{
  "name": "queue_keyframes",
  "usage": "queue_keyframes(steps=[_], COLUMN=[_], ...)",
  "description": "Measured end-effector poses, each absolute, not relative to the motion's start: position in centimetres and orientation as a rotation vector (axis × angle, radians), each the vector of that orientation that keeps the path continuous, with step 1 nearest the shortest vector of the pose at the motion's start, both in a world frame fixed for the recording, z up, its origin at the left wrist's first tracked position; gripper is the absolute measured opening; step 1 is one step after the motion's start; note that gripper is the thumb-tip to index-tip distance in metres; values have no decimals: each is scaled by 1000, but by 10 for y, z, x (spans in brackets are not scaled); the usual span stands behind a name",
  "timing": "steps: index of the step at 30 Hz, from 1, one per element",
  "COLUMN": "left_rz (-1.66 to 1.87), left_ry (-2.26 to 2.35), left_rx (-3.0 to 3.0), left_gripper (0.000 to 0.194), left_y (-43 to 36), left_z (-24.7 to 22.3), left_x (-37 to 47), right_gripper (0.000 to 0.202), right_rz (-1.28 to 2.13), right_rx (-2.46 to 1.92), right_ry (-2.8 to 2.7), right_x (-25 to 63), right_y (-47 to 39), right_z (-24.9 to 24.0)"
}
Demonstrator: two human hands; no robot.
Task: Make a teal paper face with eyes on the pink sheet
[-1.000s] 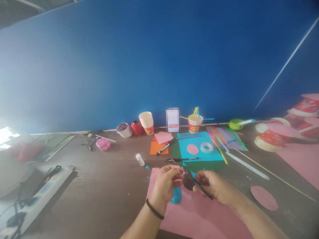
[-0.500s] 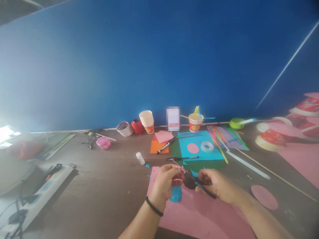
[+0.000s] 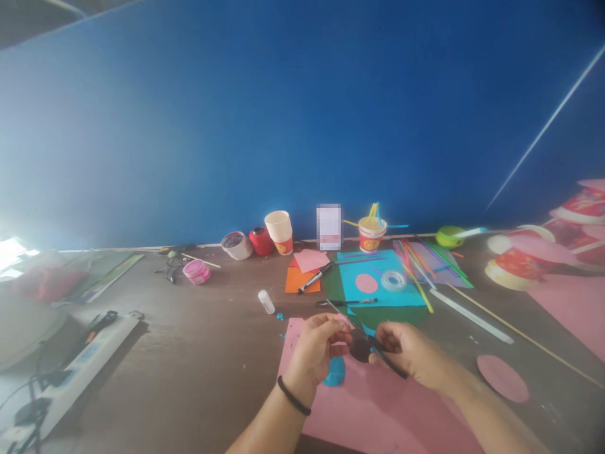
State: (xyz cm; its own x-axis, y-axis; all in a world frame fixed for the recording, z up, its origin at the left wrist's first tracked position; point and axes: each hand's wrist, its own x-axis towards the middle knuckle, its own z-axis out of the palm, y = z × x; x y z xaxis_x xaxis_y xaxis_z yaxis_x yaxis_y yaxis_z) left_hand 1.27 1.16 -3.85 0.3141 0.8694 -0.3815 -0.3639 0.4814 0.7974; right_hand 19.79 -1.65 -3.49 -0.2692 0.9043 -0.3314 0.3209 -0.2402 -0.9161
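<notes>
My left hand, wearing a black band at the wrist, pinches a small piece of pink paper. In my right hand are black-handled scissors, their blades pointing up and left beside that paper. Where the blades meet the paper is partly hidden by my fingers. Under both hands lies a large pink sheet. A blue round piece rests on it beside my left wrist, and a dark round patch shows between the hands.
Beyond my hands, a pen, a tape roll and a pink circle lie on coloured sheets. A paper cup stands by the blue wall. A glue stick is left, a pink oval right.
The scissors have shifted slightly, with more of the blade showing above my left fingers. Both hands stay nearly in place, still gripping the paper and the scissors.
</notes>
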Motion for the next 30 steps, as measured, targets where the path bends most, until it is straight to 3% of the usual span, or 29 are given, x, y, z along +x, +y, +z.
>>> queue_keyframes(steps=[30], left_rz=[902], left_ry=[941], left_rx=[743], left_gripper=[23], left_y=[13], left_z=[-37], left_x=[11], right_gripper=[32], right_rz=[1593], right_rx=[-1502], right_ry=[-1545], right_x=[204], right_y=[-17], right_z=[-37])
